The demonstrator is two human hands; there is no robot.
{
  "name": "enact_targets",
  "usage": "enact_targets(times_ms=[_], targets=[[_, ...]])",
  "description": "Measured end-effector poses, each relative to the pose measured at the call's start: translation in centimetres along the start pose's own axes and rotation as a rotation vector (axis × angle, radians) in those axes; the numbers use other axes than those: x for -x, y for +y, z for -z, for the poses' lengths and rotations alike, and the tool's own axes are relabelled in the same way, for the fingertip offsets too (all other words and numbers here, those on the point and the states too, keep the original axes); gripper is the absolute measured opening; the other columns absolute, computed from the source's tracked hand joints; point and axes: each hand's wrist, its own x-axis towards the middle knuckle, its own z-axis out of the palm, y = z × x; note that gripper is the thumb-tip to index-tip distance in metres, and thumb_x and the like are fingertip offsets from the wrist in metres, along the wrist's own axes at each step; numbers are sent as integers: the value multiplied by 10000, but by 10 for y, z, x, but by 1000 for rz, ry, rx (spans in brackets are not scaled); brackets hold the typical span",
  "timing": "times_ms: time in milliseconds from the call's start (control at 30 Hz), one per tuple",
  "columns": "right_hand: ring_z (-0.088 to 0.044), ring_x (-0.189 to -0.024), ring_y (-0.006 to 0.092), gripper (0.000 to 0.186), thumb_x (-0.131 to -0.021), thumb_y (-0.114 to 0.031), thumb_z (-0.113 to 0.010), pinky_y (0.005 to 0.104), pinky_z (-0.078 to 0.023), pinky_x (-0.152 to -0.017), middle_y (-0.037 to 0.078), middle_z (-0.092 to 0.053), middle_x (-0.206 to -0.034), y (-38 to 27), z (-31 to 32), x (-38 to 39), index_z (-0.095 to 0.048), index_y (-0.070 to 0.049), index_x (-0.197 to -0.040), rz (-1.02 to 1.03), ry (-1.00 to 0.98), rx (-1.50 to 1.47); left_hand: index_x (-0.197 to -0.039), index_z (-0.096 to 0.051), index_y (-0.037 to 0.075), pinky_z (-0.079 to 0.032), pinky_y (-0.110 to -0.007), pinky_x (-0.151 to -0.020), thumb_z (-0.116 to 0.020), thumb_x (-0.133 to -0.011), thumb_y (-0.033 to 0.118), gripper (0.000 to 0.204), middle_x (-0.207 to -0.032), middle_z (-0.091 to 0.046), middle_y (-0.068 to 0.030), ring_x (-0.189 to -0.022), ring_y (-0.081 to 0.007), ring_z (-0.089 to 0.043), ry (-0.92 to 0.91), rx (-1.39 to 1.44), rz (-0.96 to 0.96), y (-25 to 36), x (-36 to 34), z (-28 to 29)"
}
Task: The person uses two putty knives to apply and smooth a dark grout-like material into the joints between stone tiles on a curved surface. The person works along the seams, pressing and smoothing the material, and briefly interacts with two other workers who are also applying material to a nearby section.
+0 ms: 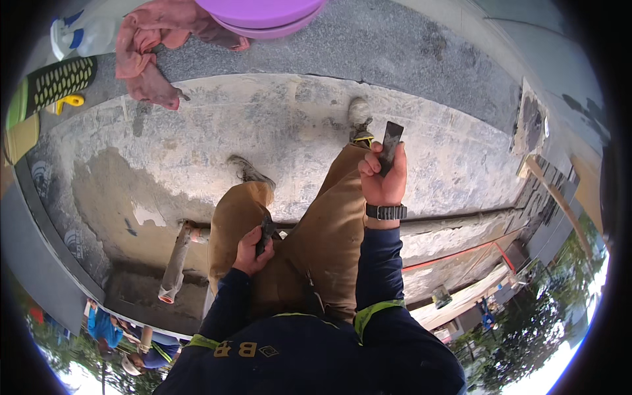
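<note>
My right hand (382,174) is raised beside my right knee, closed on a dark flat rectangular piece (393,138) held upright; a black watch (386,212) is on that wrist. My left hand (250,253) rests low at my left thigh, wrapped round another small dark object (266,230), whose exact kind I cannot make out. My brown trousers (322,237) and dusty shoes show beneath, against a pale, stained concrete surface (283,118).
A pink cloth (148,52), purple tub (260,13), jug (92,36) and green perforated item (59,85) lie along the upper left. A pipe (174,270) stands out at lower left. A wooden stick (559,197) is at right. Other people (108,329) appear at lower left.
</note>
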Motion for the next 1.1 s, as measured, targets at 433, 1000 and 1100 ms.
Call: enact_targets(times_ms=[433, 1000, 1100], targets=[[-493, -554, 91, 336, -998, -276, -522, 238, -401, -463, 83, -635, -961, 52, -53, -83, -537, -45, -1241, 733, 466, 318, -981, -533, 69, -308, -294, -428, -466, -1006, 337, 278, -649, -561, -136, -345, -162, -359, 7, -231, 195, 83, 8, 100], [-539, -571, 89, 349, -993, -252, -546, 227, -452, -476, 104, -637, -984, 105, -82, -84, -557, -11, -1245, 789, 372, 387, -976, -532, 54, -314, -300, -420, -484, -999, 327, 278, -652, -561, -148, -352, -174, -379, -33, -231, 188, 88, 5, 119], [-541, -579, 88, 338, -993, -247, -548, 227, -454, -479, 102, -632, -1000, 119, -90, -84, -553, -11, -1236, 782, 334, 355, -982, -529, 50, -314, -298, -418, -486, -997, 322, 275, -663, -566, -151, -356, -174, -382, -31, -219, 186, 87, 6, 122]])
